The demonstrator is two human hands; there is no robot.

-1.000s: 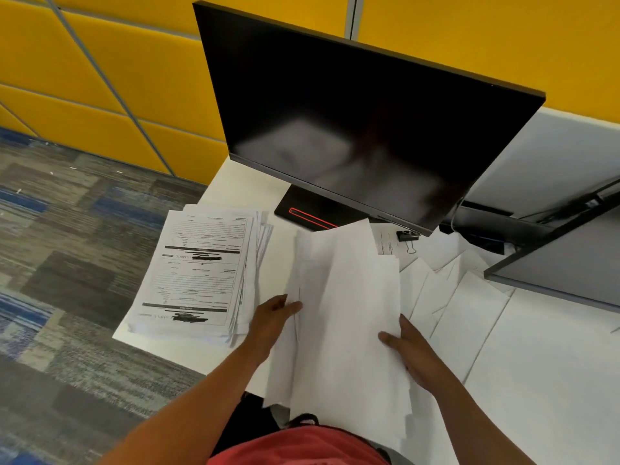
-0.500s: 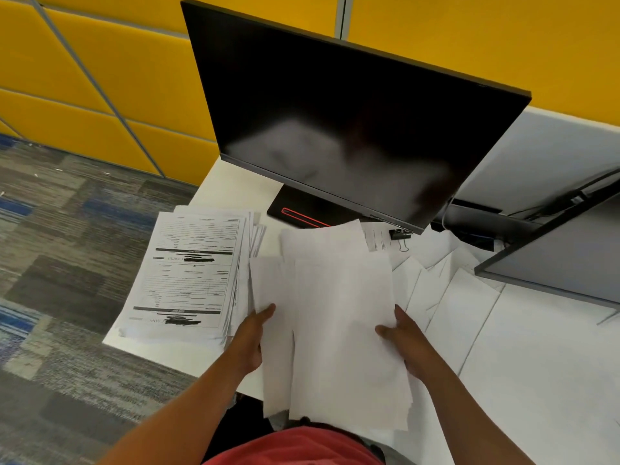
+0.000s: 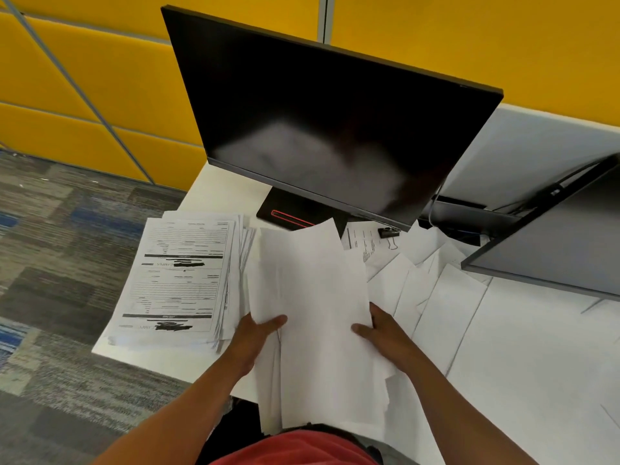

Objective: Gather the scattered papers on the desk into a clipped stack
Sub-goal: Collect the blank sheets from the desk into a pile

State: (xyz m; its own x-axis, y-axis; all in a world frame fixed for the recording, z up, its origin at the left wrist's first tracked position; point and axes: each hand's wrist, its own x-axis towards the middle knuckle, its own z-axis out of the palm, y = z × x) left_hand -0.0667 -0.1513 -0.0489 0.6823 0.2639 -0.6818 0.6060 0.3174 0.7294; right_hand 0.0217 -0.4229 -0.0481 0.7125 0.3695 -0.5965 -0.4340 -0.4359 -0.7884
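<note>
Left hand: the left hand [image 3: 256,333] grips the left edge of the held sheaf [image 3: 315,317], thumb lying on the top sheet, the other fingers hidden beneath.
Right hand: the right hand [image 3: 385,332] grips the sheaf's right edge the same way, thumb on top.
Held sheaf: blank white sheets, unevenly aligned, held above the near edge of the surface [image 3: 218,196]; its near end reaches the person's red shirt [image 3: 295,448].
Printed stack: a printed stack [image 3: 181,276] of forms lies at the left edge of the surface, just beside the held sheaf; it reads upside down from this view, with black header bars and blacked-out lines, the print too small to read.
Loose sheets: loose sheets [image 3: 446,303], fanned and overlapping, cover the surface to the right of the sheaf.
Binder clip: a black binder clip [image 3: 389,233] rests on a printed page [image 3: 364,239] near the far edge, under the monitor's lower rim; that print is unreadable too.
Monitor: a dark monitor [image 3: 328,122] stands at the far edge; its base bears a red outlined bar, no brand legible.
</note>
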